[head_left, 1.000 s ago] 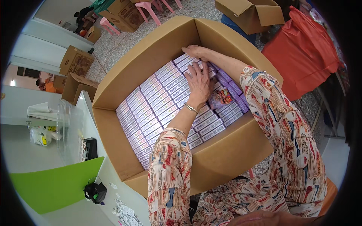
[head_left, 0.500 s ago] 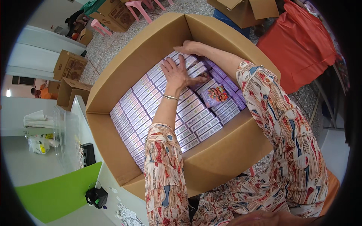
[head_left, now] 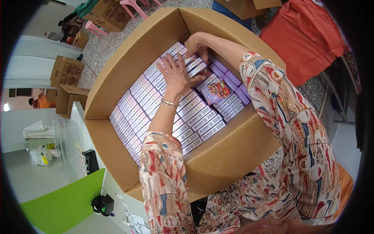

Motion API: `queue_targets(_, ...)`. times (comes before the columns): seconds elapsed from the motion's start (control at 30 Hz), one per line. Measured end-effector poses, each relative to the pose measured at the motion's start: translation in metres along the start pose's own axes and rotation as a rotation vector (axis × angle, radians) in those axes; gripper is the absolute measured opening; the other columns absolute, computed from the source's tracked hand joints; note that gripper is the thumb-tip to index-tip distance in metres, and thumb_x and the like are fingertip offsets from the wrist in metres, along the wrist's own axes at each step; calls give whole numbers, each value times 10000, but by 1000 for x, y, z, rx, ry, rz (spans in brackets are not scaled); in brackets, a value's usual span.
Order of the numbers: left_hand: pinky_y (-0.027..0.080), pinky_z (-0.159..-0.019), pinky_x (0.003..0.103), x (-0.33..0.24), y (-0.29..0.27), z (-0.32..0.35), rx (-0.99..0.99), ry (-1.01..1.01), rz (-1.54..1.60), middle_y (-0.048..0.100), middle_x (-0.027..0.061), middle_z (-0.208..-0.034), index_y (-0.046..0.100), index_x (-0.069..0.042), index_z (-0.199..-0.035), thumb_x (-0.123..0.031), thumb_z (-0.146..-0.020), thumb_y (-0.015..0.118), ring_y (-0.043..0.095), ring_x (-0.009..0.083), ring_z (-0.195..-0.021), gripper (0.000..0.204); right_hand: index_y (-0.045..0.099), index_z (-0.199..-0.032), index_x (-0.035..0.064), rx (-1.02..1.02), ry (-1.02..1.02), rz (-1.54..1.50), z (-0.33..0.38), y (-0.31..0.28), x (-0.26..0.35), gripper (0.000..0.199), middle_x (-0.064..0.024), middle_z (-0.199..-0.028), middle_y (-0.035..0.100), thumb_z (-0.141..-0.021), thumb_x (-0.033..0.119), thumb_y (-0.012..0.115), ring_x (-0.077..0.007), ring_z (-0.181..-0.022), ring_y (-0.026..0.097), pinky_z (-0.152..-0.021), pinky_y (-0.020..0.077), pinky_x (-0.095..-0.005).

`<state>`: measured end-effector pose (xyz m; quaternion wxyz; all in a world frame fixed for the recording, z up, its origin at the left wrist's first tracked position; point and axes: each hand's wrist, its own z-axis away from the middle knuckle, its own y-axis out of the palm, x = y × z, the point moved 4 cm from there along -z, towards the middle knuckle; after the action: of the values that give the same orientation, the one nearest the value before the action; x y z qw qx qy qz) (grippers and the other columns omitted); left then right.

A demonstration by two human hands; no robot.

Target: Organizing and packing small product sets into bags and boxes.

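Observation:
A large cardboard carton [head_left: 230, 156] stands before me, packed with tight rows of small white-and-purple boxes [head_left: 144, 101] on edge. My left hand [head_left: 176, 76] lies on the rows with fingers spread; its thumb reaches right, against several slightly raised boxes [head_left: 196, 68]. At the far side, my right hand [head_left: 198, 43] bends down around the far end of these boxes, thumb and fingers on either side, tips partly hidden. Nearer me, one box [head_left: 219, 92] lies flat with its colourful picture face up. Purple boxes [head_left: 230, 80] line the carton's right wall.
A red plastic sheet [head_left: 304, 43] covers something to the right. On the left stands a white table with a green panel [head_left: 62, 199] and a small black device [head_left: 102, 204]. More cartons [head_left: 67, 71] and pink stools [head_left: 132, 7] are on the speckled floor beyond.
My right hand has gone from lying extended at the far end of the row to bending its fingers down over the boxes there. My left hand stays spread on the rows.

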<state>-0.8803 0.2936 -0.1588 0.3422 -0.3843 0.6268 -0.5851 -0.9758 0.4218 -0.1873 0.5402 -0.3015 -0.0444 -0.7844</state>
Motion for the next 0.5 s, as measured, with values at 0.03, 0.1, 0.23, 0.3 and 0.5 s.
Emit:
queue_targets(0.03,151,-1059,634,-5,-1,7,-56,55,-10,314,342,-1378,325,25,-1382,-764,-612,651,240,504,-1334,1149,472,-1292,-11,-43,-7,-77,-1,0,0,493,-259,-1221,570,-909,291,548,-343,-1042,628,-841,564,-443)
queue_targets(0.1,214,-1031,613,-25,-14,24,-246,158,4,394,286,-1339,407,21,-1308,-577,-704,705,322,458,-1282,901,510,-1248,-21,-85,12,-151,-4,0,1,440,-268,-1172,587,-898,240,562,-377,-984,638,-780,575,-480)
queue_targets(0.23,282,-999,536,-72,-14,59,-193,361,149,462,234,-1272,463,-1,-1259,-437,-651,784,394,400,-1217,814,524,-1248,-10,77,-15,-228,-5,-1,-6,436,-243,-1187,590,-880,214,589,-394,-972,638,-733,582,-507)
queue_targets(0.3,359,-893,446,-87,-5,68,-71,437,191,554,173,-1117,501,-32,-1226,-348,-609,806,486,329,-1079,757,514,-1267,6,92,-49,-174,-2,3,2,464,-229,-1212,582,-892,274,566,-385,-975,639,-729,583,-498)
queue_targets(0.5,389,-727,364,-90,12,52,-17,380,111,586,112,-909,571,-21,-1093,-144,-686,641,523,253,-857,431,550,-1263,77,-59,55,-144,9,7,12,477,-188,-1226,592,-925,393,435,-347,-1033,624,-783,566,-482)
